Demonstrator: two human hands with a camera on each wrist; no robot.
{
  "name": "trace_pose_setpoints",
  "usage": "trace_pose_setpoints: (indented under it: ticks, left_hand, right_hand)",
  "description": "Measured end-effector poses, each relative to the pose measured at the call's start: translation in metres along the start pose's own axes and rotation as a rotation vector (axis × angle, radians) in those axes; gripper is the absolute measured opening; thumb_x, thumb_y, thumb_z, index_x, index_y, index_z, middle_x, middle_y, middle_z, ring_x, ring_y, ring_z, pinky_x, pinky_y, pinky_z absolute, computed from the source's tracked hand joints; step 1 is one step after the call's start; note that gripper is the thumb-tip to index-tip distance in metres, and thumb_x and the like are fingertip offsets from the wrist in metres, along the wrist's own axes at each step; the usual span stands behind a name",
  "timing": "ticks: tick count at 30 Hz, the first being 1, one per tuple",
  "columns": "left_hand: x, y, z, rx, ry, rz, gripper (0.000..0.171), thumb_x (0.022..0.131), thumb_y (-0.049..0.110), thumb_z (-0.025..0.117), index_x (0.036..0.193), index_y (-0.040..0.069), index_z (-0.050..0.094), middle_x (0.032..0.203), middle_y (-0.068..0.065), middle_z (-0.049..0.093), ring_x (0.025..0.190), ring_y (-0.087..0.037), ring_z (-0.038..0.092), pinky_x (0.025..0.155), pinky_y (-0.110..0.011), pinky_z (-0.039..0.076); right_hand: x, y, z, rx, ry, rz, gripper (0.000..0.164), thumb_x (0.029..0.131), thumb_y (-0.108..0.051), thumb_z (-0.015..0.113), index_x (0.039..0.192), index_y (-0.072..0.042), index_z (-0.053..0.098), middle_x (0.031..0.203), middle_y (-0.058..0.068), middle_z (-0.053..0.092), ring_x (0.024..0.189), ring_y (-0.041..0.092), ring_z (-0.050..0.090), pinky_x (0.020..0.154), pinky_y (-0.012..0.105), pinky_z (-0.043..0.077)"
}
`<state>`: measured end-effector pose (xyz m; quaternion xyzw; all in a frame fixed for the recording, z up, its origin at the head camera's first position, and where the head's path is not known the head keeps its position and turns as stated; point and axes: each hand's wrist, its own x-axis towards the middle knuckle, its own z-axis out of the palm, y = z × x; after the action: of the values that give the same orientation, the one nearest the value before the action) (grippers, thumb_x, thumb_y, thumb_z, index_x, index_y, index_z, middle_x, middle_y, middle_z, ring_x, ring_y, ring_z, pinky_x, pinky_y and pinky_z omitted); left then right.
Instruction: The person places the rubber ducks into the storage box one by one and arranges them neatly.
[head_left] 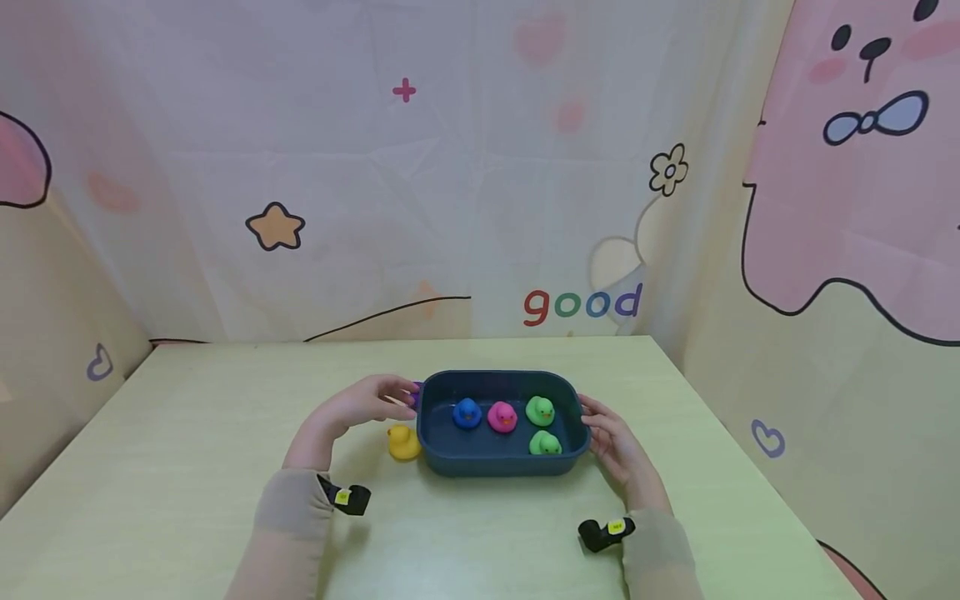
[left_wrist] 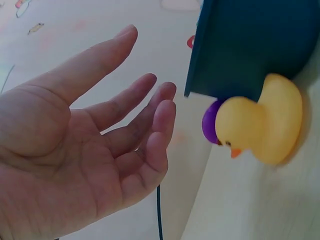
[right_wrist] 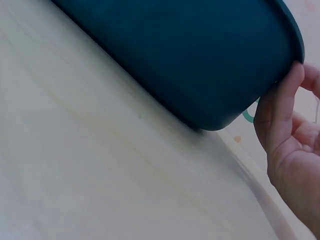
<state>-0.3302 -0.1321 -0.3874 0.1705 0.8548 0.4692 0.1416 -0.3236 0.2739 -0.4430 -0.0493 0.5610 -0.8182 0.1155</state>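
Nearest the camera, two sleeved wrists come in over the pale tabletop (head_left: 187, 467), each wearing a small black camera. The left hand (head_left: 360, 408) hovers by the left end of the dark blue tub (head_left: 495, 467), fingers (left_wrist: 150, 100) released and spread, gripping nothing, with a gap to the tub wall in the left wrist view. Just below that hand a yellow duck (head_left: 403, 442) sits on the tabletop, right against the tub's outer wall, and a purple thing (left_wrist: 210, 122) peeks out behind it. The right hand (head_left: 611, 442) is at the tub's right end, fingers (right_wrist: 280, 105) relaxed and straight, laid against the rim. Inside the tub: a green duck (head_left: 545, 443) near the front, then a blue duck (head_left: 467, 413), a pink duck (head_left: 502, 417) and another green duck (head_left: 539, 410) in a row. Beyond, a cartoon curtain (head_left: 405, 167).
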Motion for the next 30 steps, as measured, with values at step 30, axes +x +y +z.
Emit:
trace_pose_setpoints:
  ticks: [30]
  left_hand:
    - [0.006, -0.04, 0.005, -0.032, -0.126, -0.1, 0.055, 0.086, 0.018, 0.073, 0.136, 0.003, 0.055, 0.14, -0.018, 0.054, 0.126, -0.037, 0.052, 0.101, -0.049, 0.046]
  right_hand:
    - [0.013, 0.013, -0.013, 0.014, 0.023, -0.013, 0.033, 0.101, 0.0, 0.042, 0.11, -0.023, 0.064, 0.103, -0.003, 0.058, 0.073, 0.003, 0.062, 0.065, 0.013, 0.052]
